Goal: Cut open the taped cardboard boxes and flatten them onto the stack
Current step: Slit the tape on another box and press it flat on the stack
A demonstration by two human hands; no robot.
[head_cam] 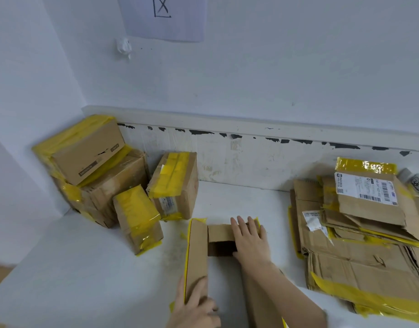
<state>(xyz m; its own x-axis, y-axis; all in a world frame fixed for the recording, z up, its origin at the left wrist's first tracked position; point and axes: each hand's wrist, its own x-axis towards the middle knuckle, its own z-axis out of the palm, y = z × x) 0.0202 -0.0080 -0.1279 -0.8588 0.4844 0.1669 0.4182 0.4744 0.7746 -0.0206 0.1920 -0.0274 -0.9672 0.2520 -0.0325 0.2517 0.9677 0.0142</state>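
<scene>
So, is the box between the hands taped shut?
No: the box is open, its dark inside showing beside the flat right hand, while the left hand grips its raised side.

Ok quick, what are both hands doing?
Left hand: grips a side flap of the cardboard box.
Right hand: open, pressing flat on the box.

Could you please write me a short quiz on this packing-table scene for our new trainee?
1. True or false: the right hand rests with straight fingers on the far end of the open box.
2. Which hand grips the box's long side flap?
3. The flattened cardboard lies: A) left of the box, B) right of the box, C) inside the box.
Key: 1 true; 2 the left hand; 3 B.
</scene>
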